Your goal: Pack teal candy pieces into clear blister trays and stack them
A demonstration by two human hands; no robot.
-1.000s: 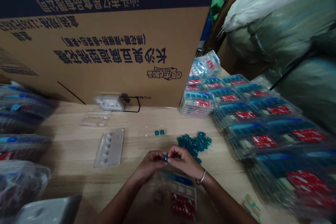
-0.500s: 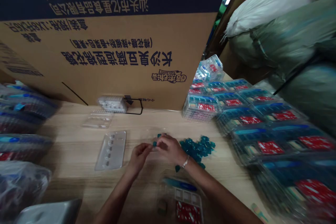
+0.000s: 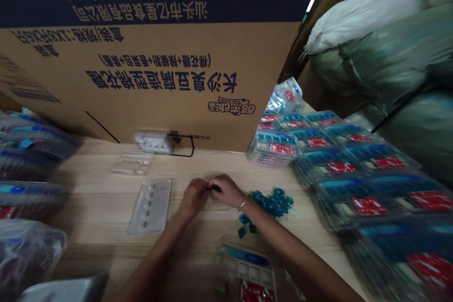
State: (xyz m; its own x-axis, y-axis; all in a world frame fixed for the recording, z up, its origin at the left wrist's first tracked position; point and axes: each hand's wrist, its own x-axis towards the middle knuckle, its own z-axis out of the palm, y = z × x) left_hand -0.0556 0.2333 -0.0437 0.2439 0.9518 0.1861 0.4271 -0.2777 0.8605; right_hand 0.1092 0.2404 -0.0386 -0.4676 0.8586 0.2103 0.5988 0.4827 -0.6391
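In the head view, the left hand [image 3: 194,197] and right hand [image 3: 227,192] met over clear plastic [image 3: 216,206], fingers curled in; whether either grip pinched anything I could not tell. Teal pieces [image 3: 278,205] lay by the right wrist, a compartmented tray [image 3: 254,272] toward the bench's [image 3: 102,207] near edge.
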